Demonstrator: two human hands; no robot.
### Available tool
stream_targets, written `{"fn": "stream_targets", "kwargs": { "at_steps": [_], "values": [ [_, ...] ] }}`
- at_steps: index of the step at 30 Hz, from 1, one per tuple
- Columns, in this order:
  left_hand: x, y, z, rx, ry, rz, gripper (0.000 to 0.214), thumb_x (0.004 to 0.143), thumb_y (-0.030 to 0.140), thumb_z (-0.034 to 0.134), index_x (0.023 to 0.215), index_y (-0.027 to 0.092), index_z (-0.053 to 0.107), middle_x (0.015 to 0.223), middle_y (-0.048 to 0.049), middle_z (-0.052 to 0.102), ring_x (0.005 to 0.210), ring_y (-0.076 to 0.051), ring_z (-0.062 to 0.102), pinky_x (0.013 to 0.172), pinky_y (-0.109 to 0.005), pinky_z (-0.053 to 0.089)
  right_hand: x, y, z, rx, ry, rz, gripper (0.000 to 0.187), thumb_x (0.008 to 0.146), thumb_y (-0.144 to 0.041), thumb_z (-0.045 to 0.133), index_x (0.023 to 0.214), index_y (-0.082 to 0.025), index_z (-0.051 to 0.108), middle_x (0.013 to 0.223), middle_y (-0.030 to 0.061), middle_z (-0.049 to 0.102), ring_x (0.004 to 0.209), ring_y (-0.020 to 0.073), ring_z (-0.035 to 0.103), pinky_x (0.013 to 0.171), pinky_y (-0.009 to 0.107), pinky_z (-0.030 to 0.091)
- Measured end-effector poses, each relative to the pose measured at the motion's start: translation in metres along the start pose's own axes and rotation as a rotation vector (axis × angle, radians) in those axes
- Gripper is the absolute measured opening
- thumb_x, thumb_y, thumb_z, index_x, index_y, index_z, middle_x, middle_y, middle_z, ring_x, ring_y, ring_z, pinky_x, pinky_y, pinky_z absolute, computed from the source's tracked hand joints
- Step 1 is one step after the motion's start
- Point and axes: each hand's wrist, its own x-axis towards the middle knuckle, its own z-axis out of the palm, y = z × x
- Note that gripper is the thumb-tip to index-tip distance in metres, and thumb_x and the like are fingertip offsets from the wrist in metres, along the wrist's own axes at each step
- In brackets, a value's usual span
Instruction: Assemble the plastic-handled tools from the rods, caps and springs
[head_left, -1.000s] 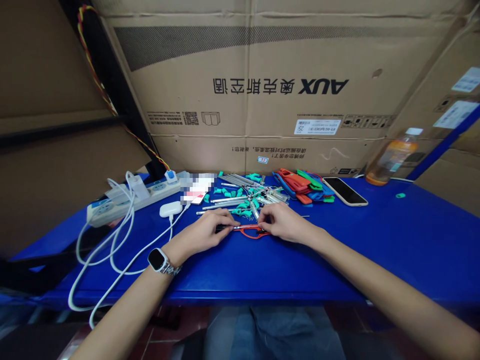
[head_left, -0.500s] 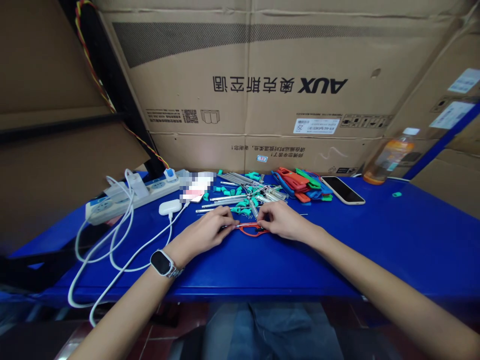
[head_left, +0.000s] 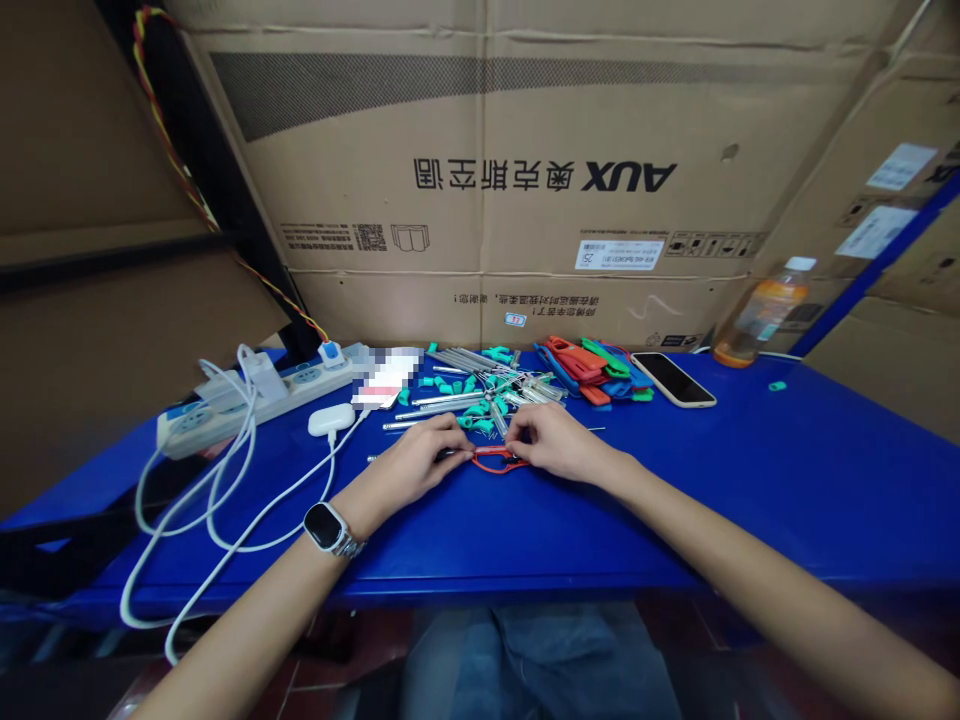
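Low over the table in front of me is an orange-red plastic housing (head_left: 491, 467) with a looped opening; small dark and metal parts show at it. My left hand (head_left: 427, 455) is closed in a pinch at its left end. A metal tip (head_left: 372, 459) peeks out left of that hand; whether it joins the housing is hidden. My right hand (head_left: 551, 440) is closed, thumb and fingers pinching the housing's right end and covering much of it. Just beyond my hands lies a pile of metal tubes (head_left: 448, 400), teal plastic pieces (head_left: 474, 410) and clear plastic parts (head_left: 536, 390).
Red, blue and green housings (head_left: 589, 368) are heaped behind my right hand. A phone (head_left: 673, 380) and a drink bottle (head_left: 765, 310) stand to the right. A power strip (head_left: 300, 385), white cables (head_left: 247, 545) and a white case (head_left: 331, 420) occupy the left. A cardboard wall (head_left: 480, 200) closes the back.
The view has shifted slightly, moving the background left. Both hands keep their pinch on the housing. The metal tip left of my left hand has come into sight.
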Motion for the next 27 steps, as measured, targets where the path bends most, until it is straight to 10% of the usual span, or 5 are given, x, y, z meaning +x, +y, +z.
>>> {"fn": "stream_targets", "kwargs": {
  "at_steps": [18,27],
  "values": [
    [0.046,0.012,-0.021,0.141,0.013,-0.011,0.019,0.095,0.027,0.050,0.089,0.018,0.066,0.080,-0.0035,0.065,0.072,-0.017,0.059,0.067,-0.028,0.043,-0.009,0.016,-0.036,0.032,0.111,0.112,0.011,0.080,-0.016,0.057,0.074,-0.016,0.065,0.071,0.0001,0.066,0.055,0.0089,0.050,0.059,0.023,0.038],
    [0.070,-0.010,-0.008,0.133,0.222,-0.069,0.013,0.094,0.023,0.049,0.098,0.018,0.060,0.097,-0.0076,0.066,0.087,-0.021,0.062,0.077,-0.033,0.048,0.000,0.024,-0.034,-0.098,0.148,0.133,0.011,0.081,-0.019,0.057,0.076,-0.018,0.066,0.075,0.0002,0.069,0.062,0.0114,0.057,0.061,0.024,0.037]
  ]
}}
